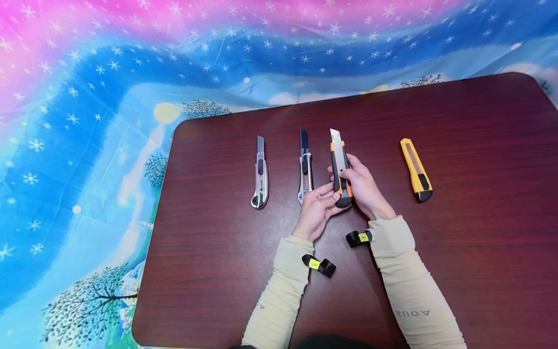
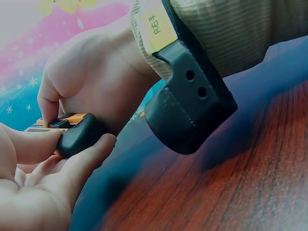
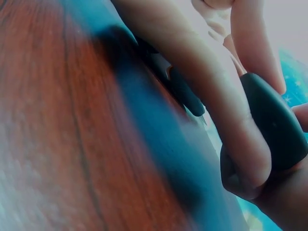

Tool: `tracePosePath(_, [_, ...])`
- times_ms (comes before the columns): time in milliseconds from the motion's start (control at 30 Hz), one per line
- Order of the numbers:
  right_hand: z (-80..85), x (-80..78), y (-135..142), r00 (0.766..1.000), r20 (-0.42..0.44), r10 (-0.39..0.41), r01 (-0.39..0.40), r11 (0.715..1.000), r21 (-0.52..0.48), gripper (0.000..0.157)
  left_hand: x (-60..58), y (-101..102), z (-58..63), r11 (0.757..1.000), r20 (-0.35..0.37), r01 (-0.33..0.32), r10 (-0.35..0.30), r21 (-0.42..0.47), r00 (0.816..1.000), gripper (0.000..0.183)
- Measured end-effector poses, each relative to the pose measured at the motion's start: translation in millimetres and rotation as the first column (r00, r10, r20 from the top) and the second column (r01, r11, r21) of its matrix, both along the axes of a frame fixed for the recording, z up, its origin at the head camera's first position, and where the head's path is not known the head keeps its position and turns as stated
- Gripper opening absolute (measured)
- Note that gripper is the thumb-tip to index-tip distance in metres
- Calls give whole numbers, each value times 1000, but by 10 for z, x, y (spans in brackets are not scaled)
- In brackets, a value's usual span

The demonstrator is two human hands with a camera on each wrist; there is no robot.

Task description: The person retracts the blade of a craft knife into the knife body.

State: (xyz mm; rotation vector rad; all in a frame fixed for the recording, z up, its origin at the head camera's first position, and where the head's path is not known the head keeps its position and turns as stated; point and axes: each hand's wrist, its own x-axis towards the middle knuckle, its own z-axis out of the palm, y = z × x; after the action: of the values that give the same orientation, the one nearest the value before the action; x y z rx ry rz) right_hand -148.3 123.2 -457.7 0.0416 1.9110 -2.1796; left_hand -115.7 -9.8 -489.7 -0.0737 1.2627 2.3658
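Both hands hold one orange-and-black utility knife [image 1: 338, 167] above the table, its silver blade out and pointing away from the person. The left hand [image 1: 317, 211] pinches the black butt end between thumb and fingers, which the left wrist view shows close up. Along the handle's right side the right hand [image 1: 365, 186] grips, its thumb lying on the front near the slider. In the right wrist view the knife's dark end cap [image 3: 276, 120] sits among the fingers; the blade is out of sight there.
On the dark red table [image 1: 209, 252] lie a silver-purple utility knife [image 1: 260, 174] at left, a silver-black one [image 1: 304, 167] partly behind the left hand, and a yellow one [image 1: 416, 169] at right. A snowy printed cloth [image 1: 131, 63] hangs behind. Black cameras are strapped to both wrists.
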Motion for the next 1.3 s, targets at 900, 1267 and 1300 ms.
tracePosePath(900, [13, 5, 8, 999, -19, 50, -50, 999, 6, 70, -27, 6, 8, 999, 12, -34, 34, 1, 999, 44])
tracePosePath(1267, [14, 11, 18, 998, -27, 65, -65, 998, -4, 69, -21, 7, 1, 999, 15, -41, 41, 6, 999, 43])
tracePosePath(1300, [16, 11, 22, 997, -27, 66, -66, 998, -5, 69, -19, 8, 3, 999, 14, -40, 40, 6, 999, 43])
